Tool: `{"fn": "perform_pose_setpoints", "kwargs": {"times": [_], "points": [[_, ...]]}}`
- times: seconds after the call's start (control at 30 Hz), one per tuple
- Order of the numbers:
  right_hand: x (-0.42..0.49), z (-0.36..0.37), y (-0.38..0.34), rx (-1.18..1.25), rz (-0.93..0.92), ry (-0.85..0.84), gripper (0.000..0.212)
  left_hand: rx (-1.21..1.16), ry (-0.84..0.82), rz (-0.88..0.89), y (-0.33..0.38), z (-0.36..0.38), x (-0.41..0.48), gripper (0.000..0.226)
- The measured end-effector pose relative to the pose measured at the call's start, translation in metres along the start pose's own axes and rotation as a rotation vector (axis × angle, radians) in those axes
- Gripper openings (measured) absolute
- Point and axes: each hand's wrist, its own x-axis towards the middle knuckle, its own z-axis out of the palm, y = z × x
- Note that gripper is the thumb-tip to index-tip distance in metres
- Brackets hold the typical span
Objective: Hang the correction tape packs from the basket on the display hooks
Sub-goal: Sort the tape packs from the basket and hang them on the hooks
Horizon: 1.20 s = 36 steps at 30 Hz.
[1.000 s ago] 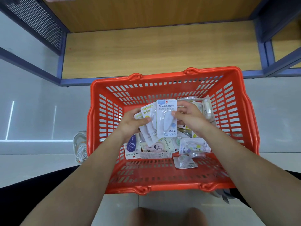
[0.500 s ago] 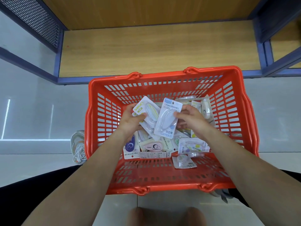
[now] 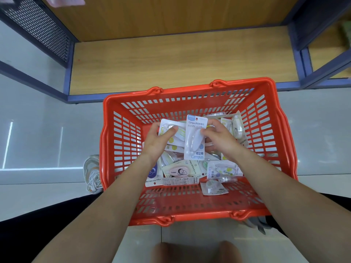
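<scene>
A red plastic basket (image 3: pixel 121 141) stands on the floor and holds several correction tape packs. My left hand (image 3: pixel 157 141) grips a white pack with yellow-green print (image 3: pixel 179 132) above the pile. My right hand (image 3: pixel 218 138) holds a pale blue-white Campus pack (image 3: pixel 194 141) upright by its right edge. The two packs overlap slightly in the middle of the basket. Loose packs lie below, among them a pink one (image 3: pixel 179 171) and a clear blister pack (image 3: pixel 213 186). No display hooks are in view.
A low wooden shelf (image 3: pixel 180 59) with a blue frame lies just beyond the basket. A perforated dark metal panel (image 3: pixel 38 25) stands at the upper left. A white shoe (image 3: pixel 93 173) sits left of the basket on the grey tiled floor.
The packs were bunched together between both hands. They have since been separated, with the yellow-green one in my left hand and the Campus pack turned upright in my right.
</scene>
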Motion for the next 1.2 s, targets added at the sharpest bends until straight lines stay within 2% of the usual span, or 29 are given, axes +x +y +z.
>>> {"fn": "perform_pose_setpoints", "kwargs": {"times": [0.1, 0.23, 0.33, 0.47, 0.63, 0.83, 0.97, 1.07, 1.2], "points": [[-0.001, -0.002, -0.004, -0.051, -0.032, -0.010, 0.022, 0.077, -0.007, -0.006, -0.001, 0.001, -0.002, 0.046], [-0.005, -0.003, -0.006, -0.049, -0.062, 0.060, 0.023, 0.028, -0.091, -0.087, 0.003, 0.000, -0.003, 0.040], [-0.007, -0.006, -0.007, 0.032, -0.052, 0.133, 0.020, 0.017, -0.110, -0.109, 0.008, -0.003, -0.006, 0.053], [-0.015, -0.007, -0.014, 0.122, -0.025, 0.197, 0.006, -0.087, -0.039, -0.102, 0.016, -0.005, -0.011, 0.041], [-0.033, -0.005, -0.018, 0.189, -0.021, 0.247, 0.016, -0.140, -0.041, -0.100, 0.029, 0.000, -0.027, 0.044], [-0.073, -0.004, -0.038, 0.295, -0.020, 0.165, 0.020, -0.146, -0.102, -0.067, 0.059, -0.002, -0.058, 0.046], [-0.100, -0.006, -0.067, 0.251, -0.170, 0.213, 0.014, -0.064, -0.110, 0.015, 0.093, -0.013, -0.087, 0.040], [-0.125, -0.007, -0.100, 0.206, -0.290, 0.220, 0.016, 0.121, -0.125, 0.134, 0.120, -0.023, -0.115, 0.047], [-0.170, -0.008, -0.141, 0.140, -0.430, 0.175, 0.020, 0.276, -0.248, 0.259, 0.152, -0.028, -0.160, 0.042]]}}
